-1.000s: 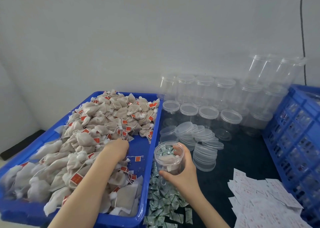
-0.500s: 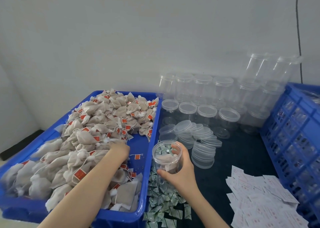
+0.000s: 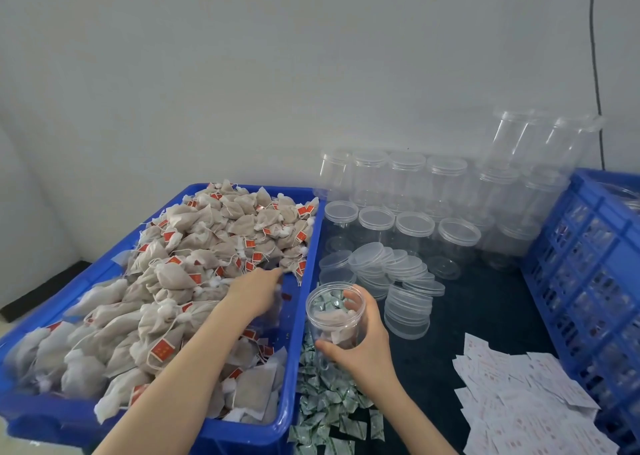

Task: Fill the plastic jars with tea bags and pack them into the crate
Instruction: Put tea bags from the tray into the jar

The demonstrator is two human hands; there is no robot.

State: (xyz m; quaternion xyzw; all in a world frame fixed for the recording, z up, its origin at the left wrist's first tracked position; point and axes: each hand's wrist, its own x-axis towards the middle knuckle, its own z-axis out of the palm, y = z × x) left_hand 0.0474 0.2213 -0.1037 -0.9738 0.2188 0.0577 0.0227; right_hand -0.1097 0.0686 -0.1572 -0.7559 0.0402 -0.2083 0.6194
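1. The tray [image 3: 304,378] — blue, on the left — is heaped with tea bags [image 3: 180,274] bearing red tags.
2. The left hand [image 3: 254,290] reaches into the tray near its right wall, fingers extended over the bags; it is blurred, so I cannot tell whether it grips one.
3. The right hand [image 3: 363,350] grips the jar [image 3: 335,312], thumb in front and fingers curled round the back. The jar stands open and upright just right of the tray, with a few tea bags in its bottom.
4. Under and in front of the jar lie green sachets [image 3: 325,402].
5. Behind it sit loose lids [image 3: 398,271] in stacks, then rows of empty jars [image 3: 408,212] — most lidded.
6. The crate [image 3: 588,264] stands at the far right; its contents are hard to tell.
7. White packets [image 3: 519,402] lie scattered beside the crate.
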